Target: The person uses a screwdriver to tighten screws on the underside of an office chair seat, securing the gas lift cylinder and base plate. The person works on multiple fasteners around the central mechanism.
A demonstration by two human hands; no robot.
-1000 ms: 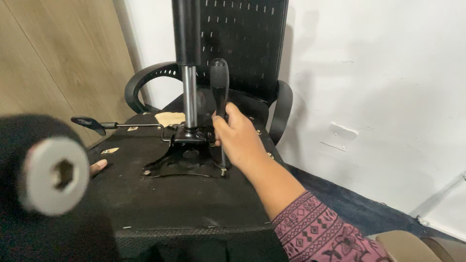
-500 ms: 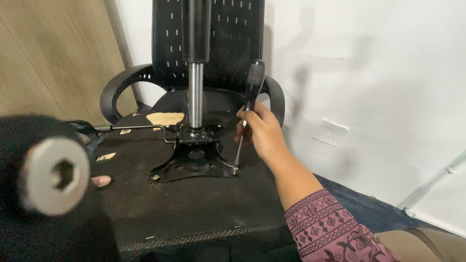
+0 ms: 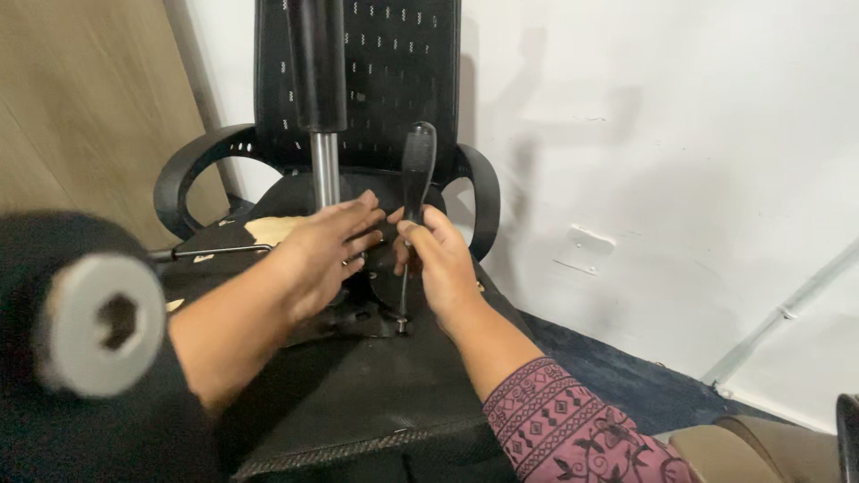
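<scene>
An office chair lies upturned, its black seat underside (image 3: 376,385) facing me. A black metal mechanism plate (image 3: 358,315) is bolted there, with a gas-lift column (image 3: 322,107) rising from it. My right hand (image 3: 443,264) grips a black-handled screwdriver (image 3: 416,170) held upright, its tip on a screw at the plate's near right corner. My left hand (image 3: 327,250) rests flat on the plate beside the column, fingers spread, touching the right hand's fingers.
A blurred black caster wheel with a grey hub (image 3: 98,322) fills the near left. The mesh backrest (image 3: 394,72) and armrests (image 3: 188,170) stand behind. A white wall (image 3: 671,161) is right, a wooden panel (image 3: 80,116) left, and a lever (image 3: 215,252) sticks out left.
My left hand has come up from the seat's left edge onto the mechanism plate. The right hand has straightened the screwdriver. The view has shifted so the chair sits further left.
</scene>
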